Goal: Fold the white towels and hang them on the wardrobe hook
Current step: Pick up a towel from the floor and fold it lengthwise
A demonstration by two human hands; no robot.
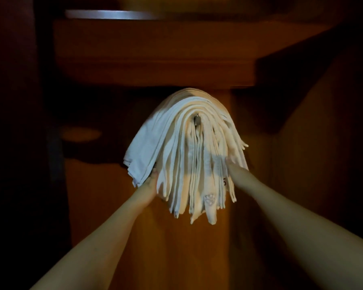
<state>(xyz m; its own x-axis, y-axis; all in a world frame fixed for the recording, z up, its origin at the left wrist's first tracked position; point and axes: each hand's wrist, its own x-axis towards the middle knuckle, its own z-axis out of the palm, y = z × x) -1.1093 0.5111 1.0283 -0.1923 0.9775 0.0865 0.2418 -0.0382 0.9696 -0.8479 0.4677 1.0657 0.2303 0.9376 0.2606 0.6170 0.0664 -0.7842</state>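
1. The left hand (150, 181) was up at the lower left edge of the outermost white towel (143, 151), the bluish one draped on the near-left side of the pile. It touched the towel's hanging hem from below. The cloth hid the fingers, so whether they pinched the hem or only pressed it could not be told.

2. In the middle, the stack of white towels (189, 164) hung folded over the wardrobe hook (197, 120), whose small metal end showed at the crown of the folds. The long axis of each towel ran up over the hook and down either side, so the ends pointed at the floor and toward both hands.

3. The right hand (232, 166) reached into the right flank of the stack, between the hanging layers. Its fingers were buried in cloth, so their state could not be told either.

4. Both hands sat about level, below the hook, one on each flank. The left seemed nearer the loose outer towel, so any straightening of that hem probably fell to it.

5. The wooden wardrobe panel (147, 237) stood behind.
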